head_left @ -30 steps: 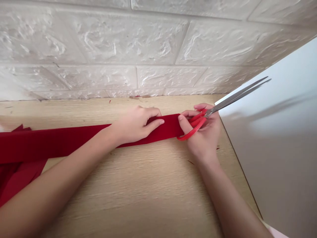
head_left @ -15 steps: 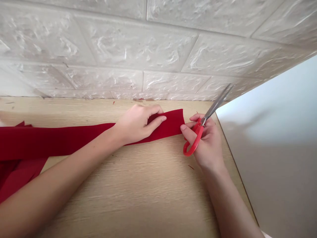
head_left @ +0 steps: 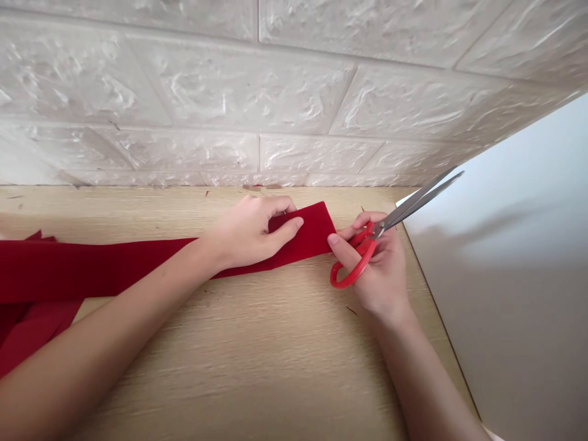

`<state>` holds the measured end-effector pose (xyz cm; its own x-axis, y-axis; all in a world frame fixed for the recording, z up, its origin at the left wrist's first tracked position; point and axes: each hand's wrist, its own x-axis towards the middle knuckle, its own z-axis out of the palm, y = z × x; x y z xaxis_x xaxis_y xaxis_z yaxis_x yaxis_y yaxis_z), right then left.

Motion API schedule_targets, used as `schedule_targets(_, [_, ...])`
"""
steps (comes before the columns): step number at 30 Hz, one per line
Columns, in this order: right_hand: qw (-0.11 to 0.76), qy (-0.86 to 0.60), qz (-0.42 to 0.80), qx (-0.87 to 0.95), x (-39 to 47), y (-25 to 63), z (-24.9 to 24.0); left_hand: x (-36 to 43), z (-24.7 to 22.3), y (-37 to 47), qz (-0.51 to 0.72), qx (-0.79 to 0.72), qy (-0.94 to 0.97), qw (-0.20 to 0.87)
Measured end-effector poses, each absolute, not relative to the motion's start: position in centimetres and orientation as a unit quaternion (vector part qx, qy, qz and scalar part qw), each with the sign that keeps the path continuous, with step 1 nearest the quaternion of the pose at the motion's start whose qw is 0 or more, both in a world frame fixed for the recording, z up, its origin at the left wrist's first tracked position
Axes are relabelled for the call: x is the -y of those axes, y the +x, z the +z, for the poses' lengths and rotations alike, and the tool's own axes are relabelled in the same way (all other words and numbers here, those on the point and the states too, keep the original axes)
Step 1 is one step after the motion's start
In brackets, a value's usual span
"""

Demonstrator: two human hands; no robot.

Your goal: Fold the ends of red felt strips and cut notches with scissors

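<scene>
A long strip of red fabric [head_left: 96,269] runs along the table from the left edge of view to my right fingers. My left hand [head_left: 252,229] grips it a little short of its right end, thumb on top and fingers behind. At that end, my right hand [head_left: 379,269] pinches the lower corner between thumb and finger. Hooked in the same hand is a pair of scissors [head_left: 367,245] with red handles; its metal blades point up and right, slightly apart, away from the fabric.
More red fabric [head_left: 41,337] lies under the strip at the left. Behind the wooden table [head_left: 257,355] rises a white brick-patterned wall [head_left: 206,79]. A pale panel [head_left: 514,294] borders the table's right edge. Small red scraps [head_left: 351,310] are scattered about.
The scissors have swung down to the right, and their blades now show a gap. The fabric's right end has tilted and shifted slightly left with both hands.
</scene>
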<state>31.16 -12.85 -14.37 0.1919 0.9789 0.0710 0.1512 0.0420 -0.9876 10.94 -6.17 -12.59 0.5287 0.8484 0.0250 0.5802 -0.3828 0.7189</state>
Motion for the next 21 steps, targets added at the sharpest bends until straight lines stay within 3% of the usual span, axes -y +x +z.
schedule_targets(8, [0.507, -0.582, 0.390, 0.503, 13.0, 31.0, -14.2, 6.3, -12.9, 11.1, 0.241, -0.417, 0.787, 0.384])
schedule_targets(13, [0.488, -0.592, 0.432, 0.474, 13.5, 31.3, -14.0, 6.2, -12.1, 10.7, 0.286, -0.453, 0.789, 0.302])
schedule_targets(21, [0.434, -0.456, 0.604, 0.489, 16.8, 30.3, -14.0, 6.3, -9.5, 9.5, 0.348, -0.506, 0.767, 0.185])
